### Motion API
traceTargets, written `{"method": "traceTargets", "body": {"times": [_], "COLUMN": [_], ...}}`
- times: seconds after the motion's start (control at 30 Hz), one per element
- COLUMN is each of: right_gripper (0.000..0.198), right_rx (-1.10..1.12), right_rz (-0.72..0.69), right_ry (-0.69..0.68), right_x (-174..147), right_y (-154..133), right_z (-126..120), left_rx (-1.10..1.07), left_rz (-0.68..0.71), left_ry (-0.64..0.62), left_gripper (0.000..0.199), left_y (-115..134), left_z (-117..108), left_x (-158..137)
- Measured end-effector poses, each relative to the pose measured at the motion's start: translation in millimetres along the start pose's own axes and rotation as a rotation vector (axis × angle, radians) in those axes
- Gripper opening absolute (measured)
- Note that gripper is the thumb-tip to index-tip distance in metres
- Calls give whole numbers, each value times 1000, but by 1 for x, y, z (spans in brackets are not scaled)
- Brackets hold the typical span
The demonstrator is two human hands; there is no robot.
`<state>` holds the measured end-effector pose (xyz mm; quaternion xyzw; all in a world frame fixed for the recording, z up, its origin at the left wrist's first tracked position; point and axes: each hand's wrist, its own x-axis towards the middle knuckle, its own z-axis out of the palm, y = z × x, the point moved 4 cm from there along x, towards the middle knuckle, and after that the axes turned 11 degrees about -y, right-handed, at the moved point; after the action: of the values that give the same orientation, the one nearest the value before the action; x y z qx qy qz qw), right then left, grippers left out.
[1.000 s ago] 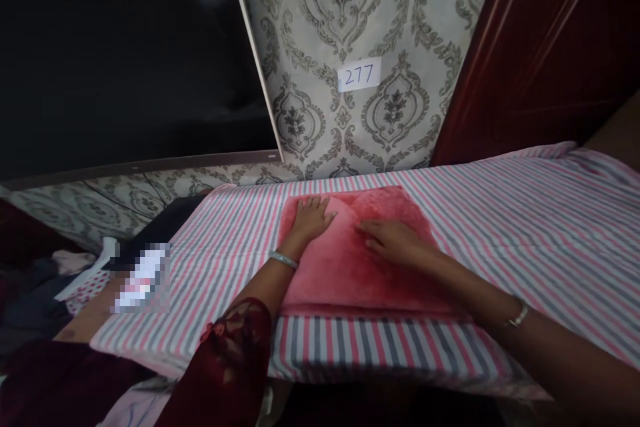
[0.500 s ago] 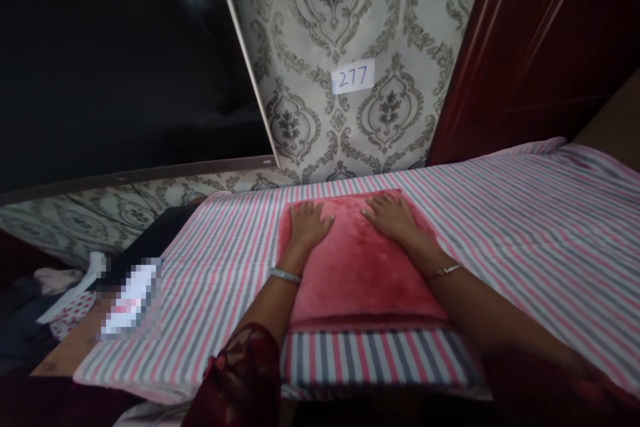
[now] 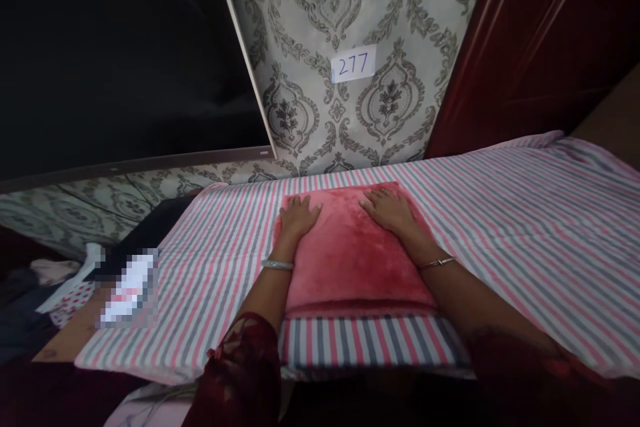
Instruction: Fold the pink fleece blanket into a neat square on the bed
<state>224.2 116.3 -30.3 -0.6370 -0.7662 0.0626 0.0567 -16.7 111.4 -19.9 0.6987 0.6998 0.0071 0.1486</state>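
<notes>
A pink, plush, roughly square cushion-like piece [image 3: 357, 260] lies flat on a striped cloth [image 3: 220, 267] that covers the table. My left hand [image 3: 299, 215] rests palm down on its far left corner, fingers spread. On the far right part, my right hand [image 3: 390, 210] lies flat too, fingers apart and pointing away from me. Neither hand grips the plush. A darker fold or seam runs along its near edge. Whether it is a cushion or a folded cover I cannot tell.
A large dark screen [image 3: 125, 60] stands at the back left. Behind the table is a patterned wall with a paper label [image 3: 353, 64] reading 277. A dark red wooden panel [image 3: 520, 53] rises at the right. Clothes [image 3: 55, 273] are piled at the far left, beside a blurred-out item [image 3: 130, 290].
My left hand has slid slightly left on the plush. The right hand stays about where it was. The view has tilted down a little.
</notes>
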Motion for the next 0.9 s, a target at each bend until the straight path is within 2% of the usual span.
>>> {"method": "traceTargets", "body": {"times": [0.17, 0.3, 0.4, 0.47, 0.57, 0.7, 0.9], "right_gripper": [51, 54, 55, 56, 58, 58, 57], "right_rx": [4, -13, -39, -52, -66, -63, -56], "right_rz": [-14, -66, -228, -374, -464, -425, -435], "right_ry": [-90, -57, 29, 37, -3, 28, 51], "right_x": [-6, -43, -90, -118, -141, -143, -143], "right_y": [-2, -5, -18, -28, -33, -24, -18], "right_z": [-16, -29, -24, -11, 12, 27, 26], "left_rx": [-7, 33, 134, 196, 251, 276, 295], "left_rz": [47, 84, 290, 452, 511, 491, 506], "left_ry": [-30, 18, 110, 97, 121, 175, 147], "left_gripper": [64, 56, 55, 58, 59, 57, 61], "left_y": [-1, 7, 23, 32, 33, 28, 28], "left_z": [-14, -24, -9, 14, 42, 54, 51], "left_x": [-2, -34, -83, -116, -146, -149, -146]}}
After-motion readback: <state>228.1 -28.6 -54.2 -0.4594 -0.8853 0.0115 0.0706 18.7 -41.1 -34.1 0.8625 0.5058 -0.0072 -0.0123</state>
